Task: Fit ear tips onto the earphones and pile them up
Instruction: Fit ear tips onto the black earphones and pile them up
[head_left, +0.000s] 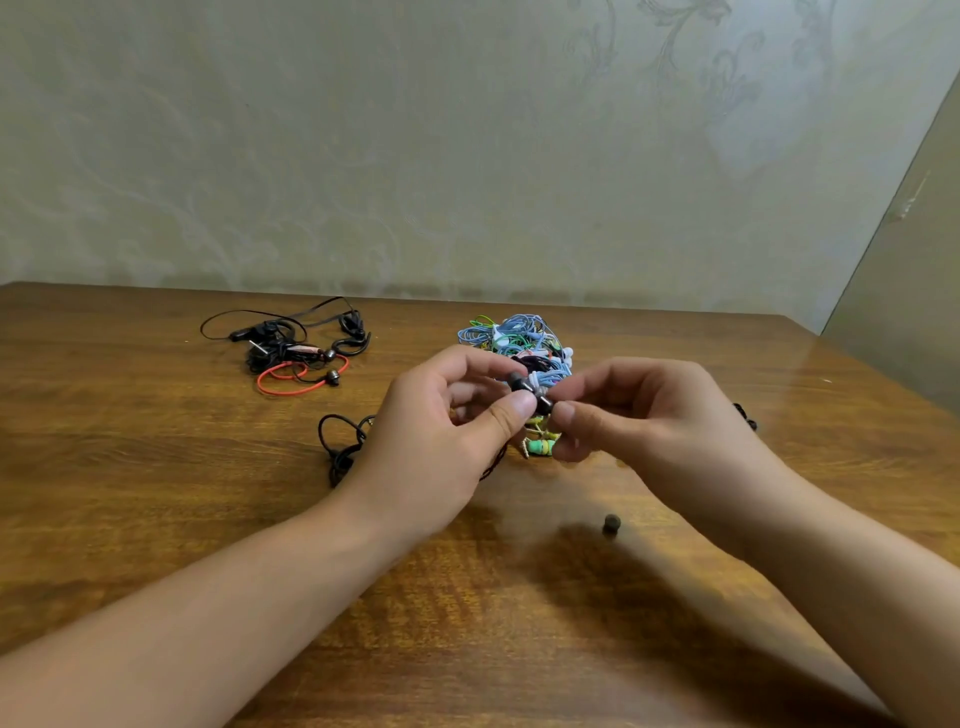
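Left hand (441, 426) pinching earbud (517, 382) steady; right hand (639, 415) pinching tip (544, 404), apparently seating it. Spare tip (611, 524) at 5 o'clock, within reach.

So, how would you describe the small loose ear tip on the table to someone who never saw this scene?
Start at the wooden table and find the person's right hand. Just nearer the camera than that hand, a small dark ear tip lies alone on bare wood. Unlike the earphones in the colourful pile, it has no cable attached.
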